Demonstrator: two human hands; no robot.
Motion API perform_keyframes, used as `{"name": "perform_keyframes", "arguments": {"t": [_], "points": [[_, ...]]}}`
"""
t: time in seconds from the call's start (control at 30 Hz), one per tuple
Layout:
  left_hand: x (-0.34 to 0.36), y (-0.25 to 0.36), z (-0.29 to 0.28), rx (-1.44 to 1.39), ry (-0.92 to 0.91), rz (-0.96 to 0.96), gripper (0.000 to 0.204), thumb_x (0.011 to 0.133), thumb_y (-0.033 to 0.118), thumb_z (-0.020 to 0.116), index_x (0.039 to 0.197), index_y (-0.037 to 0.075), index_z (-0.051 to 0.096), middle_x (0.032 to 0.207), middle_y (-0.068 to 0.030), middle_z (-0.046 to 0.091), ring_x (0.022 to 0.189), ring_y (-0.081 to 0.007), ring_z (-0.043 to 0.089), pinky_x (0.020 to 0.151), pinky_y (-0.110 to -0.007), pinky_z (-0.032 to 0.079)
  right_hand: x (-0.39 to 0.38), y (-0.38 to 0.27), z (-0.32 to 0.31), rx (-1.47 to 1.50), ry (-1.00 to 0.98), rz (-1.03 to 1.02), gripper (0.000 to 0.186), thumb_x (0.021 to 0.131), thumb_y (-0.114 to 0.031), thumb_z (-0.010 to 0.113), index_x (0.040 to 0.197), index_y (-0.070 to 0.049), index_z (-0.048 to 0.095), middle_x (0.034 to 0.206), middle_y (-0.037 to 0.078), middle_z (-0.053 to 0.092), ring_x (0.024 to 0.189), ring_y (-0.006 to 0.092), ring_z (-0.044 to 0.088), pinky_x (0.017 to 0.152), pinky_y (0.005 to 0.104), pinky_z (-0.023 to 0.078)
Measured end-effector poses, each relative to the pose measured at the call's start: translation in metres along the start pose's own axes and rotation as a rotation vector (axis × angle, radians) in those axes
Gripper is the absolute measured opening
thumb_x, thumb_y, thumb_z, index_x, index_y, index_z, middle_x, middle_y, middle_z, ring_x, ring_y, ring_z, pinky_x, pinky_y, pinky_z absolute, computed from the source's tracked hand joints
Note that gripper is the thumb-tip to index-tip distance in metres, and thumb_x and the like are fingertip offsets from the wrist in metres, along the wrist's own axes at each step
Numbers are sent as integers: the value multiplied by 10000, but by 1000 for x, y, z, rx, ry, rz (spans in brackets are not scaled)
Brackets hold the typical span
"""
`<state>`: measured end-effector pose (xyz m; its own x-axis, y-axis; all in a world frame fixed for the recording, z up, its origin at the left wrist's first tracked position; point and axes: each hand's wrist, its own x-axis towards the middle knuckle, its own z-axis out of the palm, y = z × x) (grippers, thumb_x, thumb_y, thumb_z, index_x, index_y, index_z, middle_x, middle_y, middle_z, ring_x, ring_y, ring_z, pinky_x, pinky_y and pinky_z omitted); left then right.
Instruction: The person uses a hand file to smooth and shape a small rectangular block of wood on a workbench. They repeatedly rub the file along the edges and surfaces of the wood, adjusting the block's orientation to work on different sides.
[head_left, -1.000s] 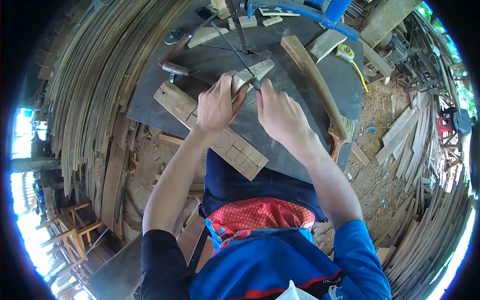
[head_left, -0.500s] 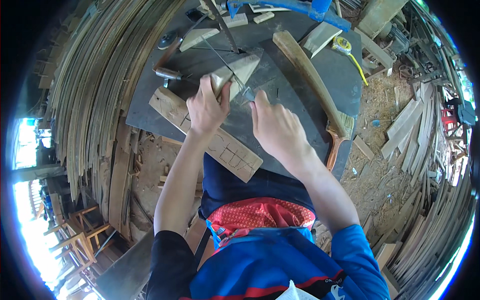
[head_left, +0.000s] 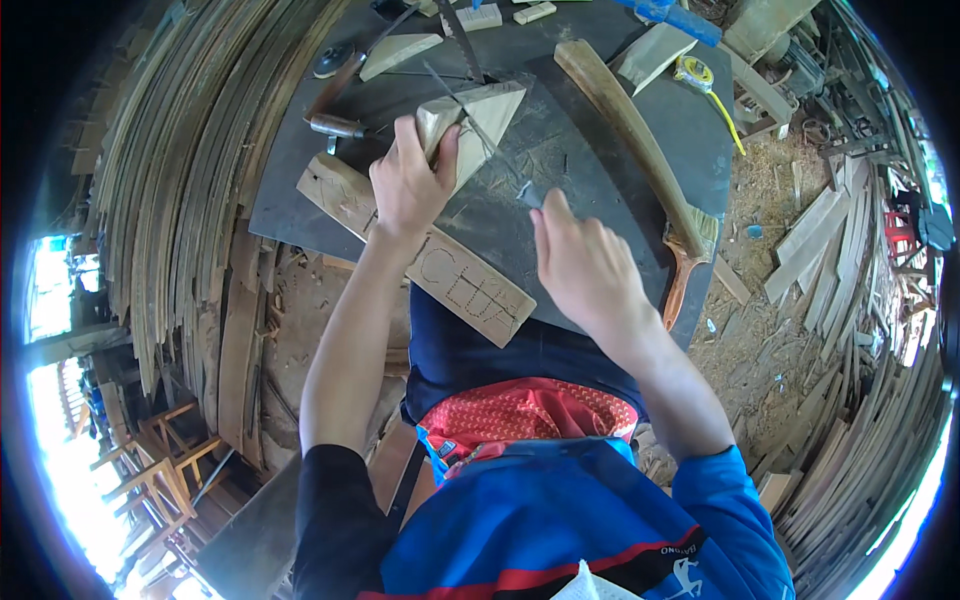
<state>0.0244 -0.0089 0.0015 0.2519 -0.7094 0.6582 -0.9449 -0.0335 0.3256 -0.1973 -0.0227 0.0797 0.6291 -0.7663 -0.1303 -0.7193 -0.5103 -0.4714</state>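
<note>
My left hand (head_left: 410, 180) is closed round the near end of a wedge-shaped wood block (head_left: 490, 108), pressing it down on the dark tabletop, thumb on its side. My right hand (head_left: 590, 260) grips the handle of a long thin file (head_left: 492, 145), its dark blade lying slantwise across the block's edge. Beneath my left wrist lies a wooden board (head_left: 470, 290) with dotted marks, overhanging the near table edge. Left of the block are a wooden-handled chisel (head_left: 338, 126) and a curved-handled tool (head_left: 335, 88).
A long curved wood piece (head_left: 630, 140) lies on the right of the table (head_left: 560, 150), beside a paintbrush (head_left: 688, 260). A yellow tape measure (head_left: 694, 72), a blue clamp (head_left: 675, 16) and offcuts (head_left: 400, 55) sit farther back. Stacked planks (head_left: 200, 150) flank the left side.
My right hand has drawn the file back toward the lower right across the block's edge. My left hand still holds the block in nearly the same place.
</note>
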Motion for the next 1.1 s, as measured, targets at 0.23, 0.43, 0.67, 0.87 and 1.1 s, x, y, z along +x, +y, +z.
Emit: {"name": "perform_keyframes", "arguments": {"t": [0.23, 0.43, 0.67, 0.87, 1.1], "points": [[7, 4, -2, 16, -45, -87, 357, 946, 308, 689, 964, 37, 456, 682, -196, 658, 576, -408, 658, 464, -468, 514, 50, -14, 18, 55, 89, -79, 147, 998, -113, 449, 1025, 25, 492, 685, 253, 669, 671, 424, 707, 581, 500, 585], [2, -7, 1, -20, 5, -37, 356, 942, 321, 693, 962, 45, 469, 668, -167, 650, 558, -381, 659, 468, -466, 513, -10, 0, 10, 27, 11, 23, 165, 1019, -151, 449, 1085, -3, 484, 683, 270, 662, 665, 435, 698, 573, 516, 577], [-2, 1, 5, 56, 8, 28, 376, 912, 338, 721, 934, 58, 473, 634, -152, 648, 529, -363, 656, 447, -437, 509, 38, -9, 25, 130, 136, -130, 206, 924, -67, 525, 1058, 89, 516, 700, 270, 671, 675, 412, 712, 573, 473, 587], [1, -12, 5, 49, -22, -24, 413, 949, 413, 660, 916, 55, 459, 679, -175, 657, 564, -373, 663, 466, -454, 516, -5, 2, 17, 105, 41, -18, 170, 964, -109, 514, 1005, 55, 521, 713, 274, 675, 690, 434, 708, 596, 485, 589], [-3, 10, -3, 102, -99, -56, 355, 915, 352, 692, 890, 63, 487, 683, -151, 645, 562, -355, 662, 474, -440, 518, 31, -8, 24, 168, 160, -80, 161, 967, -100, 493, 986, 55, 529, 790, 289, 689, 746, 422, 724, 645, 488, 600]]}}
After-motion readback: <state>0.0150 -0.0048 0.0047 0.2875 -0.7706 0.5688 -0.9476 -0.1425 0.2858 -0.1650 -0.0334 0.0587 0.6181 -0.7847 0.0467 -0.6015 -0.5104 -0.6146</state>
